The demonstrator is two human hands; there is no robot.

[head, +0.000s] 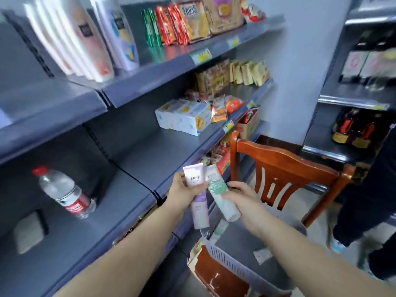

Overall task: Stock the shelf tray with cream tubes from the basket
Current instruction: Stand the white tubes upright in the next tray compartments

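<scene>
Two cream tubes, a purple tube (198, 196) grasped by the left hand (184, 192) and a green tube (222, 195) by the right hand (242, 200), sit mid-frame above the basket (227, 261), neither yet shelved.

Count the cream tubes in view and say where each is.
2, maybe more hidden in the basket: the purple-and-white cream tube in the left hand, the green-and-white cream tube in the right hand.

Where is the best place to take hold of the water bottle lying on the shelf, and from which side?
Grip the water bottle around its clear middle, above the red label, coming from the open front of the shelf. It lies tilted on its side with the red cap toward the back, so its round body probably suits wrapping fingers.
</scene>
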